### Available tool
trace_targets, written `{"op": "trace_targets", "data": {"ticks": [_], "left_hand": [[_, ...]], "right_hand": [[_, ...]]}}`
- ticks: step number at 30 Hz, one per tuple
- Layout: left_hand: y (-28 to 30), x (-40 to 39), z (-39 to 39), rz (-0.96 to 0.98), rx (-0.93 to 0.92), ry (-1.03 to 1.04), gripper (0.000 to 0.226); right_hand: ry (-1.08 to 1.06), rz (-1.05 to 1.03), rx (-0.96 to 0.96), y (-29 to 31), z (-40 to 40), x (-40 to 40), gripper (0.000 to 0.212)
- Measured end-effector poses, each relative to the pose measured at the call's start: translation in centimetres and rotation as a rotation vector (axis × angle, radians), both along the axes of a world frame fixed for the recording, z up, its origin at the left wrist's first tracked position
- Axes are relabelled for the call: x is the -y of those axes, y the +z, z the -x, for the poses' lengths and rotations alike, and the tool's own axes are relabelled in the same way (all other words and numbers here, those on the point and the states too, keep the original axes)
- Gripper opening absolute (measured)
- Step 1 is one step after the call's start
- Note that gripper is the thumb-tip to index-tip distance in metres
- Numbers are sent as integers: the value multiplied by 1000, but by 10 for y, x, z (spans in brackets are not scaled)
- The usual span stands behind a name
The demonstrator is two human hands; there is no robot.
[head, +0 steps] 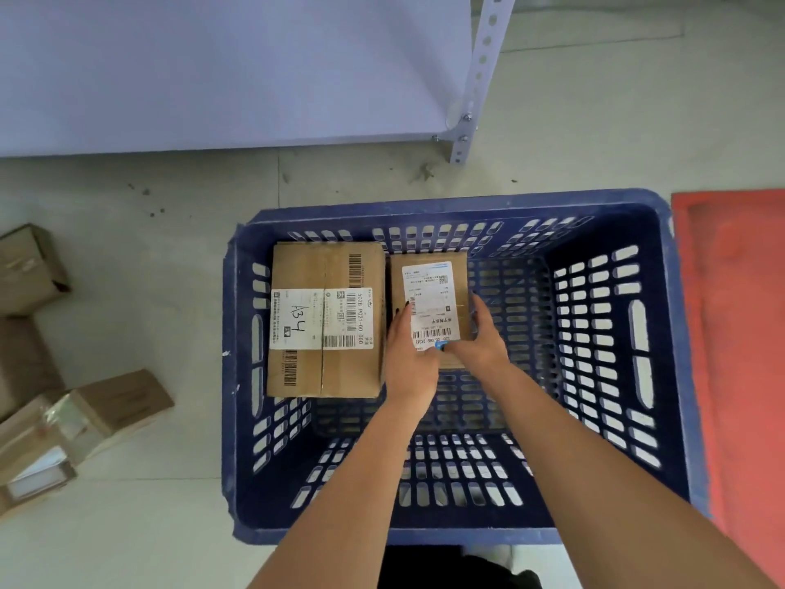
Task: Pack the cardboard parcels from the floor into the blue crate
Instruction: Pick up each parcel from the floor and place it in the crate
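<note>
A blue slotted crate [662, 316] stands on the floor below me. A large cardboard parcel [306, 269] with a white label marked A34 lies in its far left corner. Right beside it sits a smaller cardboard parcel [431, 291] with a white shipping label. My left hand [410, 350] grips the small parcel's left near edge, and my right hand [480, 337] grips its right near edge. Both arms reach down into the crate. Several more cardboard parcels [80, 418] lie on the floor to the left of the crate.
A pale metal shelf [212, 70] with a perforated post [480, 78] runs along the far side. A red mat [739, 333] lies right of the crate. More brown boxes [29, 265] sit at the far left. The crate's right half shows bare slotted floor.
</note>
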State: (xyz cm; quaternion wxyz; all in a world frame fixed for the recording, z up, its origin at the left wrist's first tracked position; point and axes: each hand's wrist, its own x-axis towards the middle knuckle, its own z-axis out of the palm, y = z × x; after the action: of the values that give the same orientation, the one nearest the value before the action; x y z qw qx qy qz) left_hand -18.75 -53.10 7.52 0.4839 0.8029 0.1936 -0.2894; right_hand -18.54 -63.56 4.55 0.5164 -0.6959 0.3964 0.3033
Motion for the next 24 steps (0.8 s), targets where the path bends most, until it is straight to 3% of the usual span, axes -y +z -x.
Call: {"op": "trace_targets", "data": {"ticks": [8, 14, 24], "left_hand": [[106, -10, -16, 186, -9, 134, 61], [184, -58, -35, 138, 16, 220, 67], [217, -223, -61, 296, 125, 417, 75]], "right_hand": [[24, -93, 125, 130, 0, 16, 94], [48, -182, 183, 215, -20, -21, 87], [117, -220, 322, 241, -58, -178, 79]]}}
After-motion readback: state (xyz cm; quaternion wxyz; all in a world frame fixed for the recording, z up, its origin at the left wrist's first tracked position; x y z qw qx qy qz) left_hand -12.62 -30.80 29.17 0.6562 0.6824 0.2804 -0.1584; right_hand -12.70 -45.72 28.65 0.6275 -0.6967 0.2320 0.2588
